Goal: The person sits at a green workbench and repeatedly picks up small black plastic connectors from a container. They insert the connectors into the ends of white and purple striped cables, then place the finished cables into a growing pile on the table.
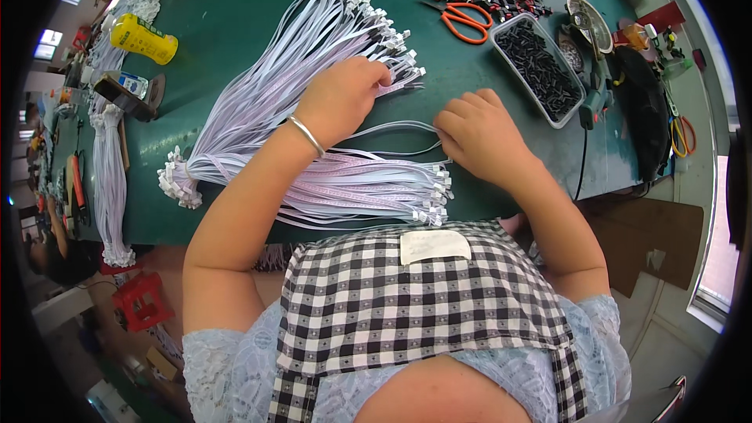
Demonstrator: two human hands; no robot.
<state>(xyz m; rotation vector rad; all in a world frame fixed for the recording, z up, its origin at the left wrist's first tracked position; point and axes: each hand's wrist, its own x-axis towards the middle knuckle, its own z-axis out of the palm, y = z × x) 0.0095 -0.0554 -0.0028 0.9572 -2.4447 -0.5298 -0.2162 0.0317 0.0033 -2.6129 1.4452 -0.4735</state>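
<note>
My left hand: it rests over the right side of the upper fan of cables (266, 78), near frame centre, fingers curled (341, 98); the fingertips are turned under, so I cannot tell whether they pinch anything.
My right hand: right of centre, fingers bent and drawn together (482, 137), seemingly pinching a loose white cable (392, 124) that bows across from the left.
Cables: the upper fan spreads toward the top centre; a lower bundle (360, 180) lies below my hands, and both run back to white connectors (180, 180) gathered left of centre.
Cable ends: many tips in the upper fan look dark beside their white plugs, while the lower bundle's show mostly white; they are too small for me to be sure.
Progress: I judge the upper fan handled, the loose cable in hand, and the lower bundle left to do.
Black pieces: plenty (540, 63) lie in the clear tray (522, 78), upper right.
Scissors: orange-handled scissors (448, 14) lie by the tray, out of my grasp.
</note>
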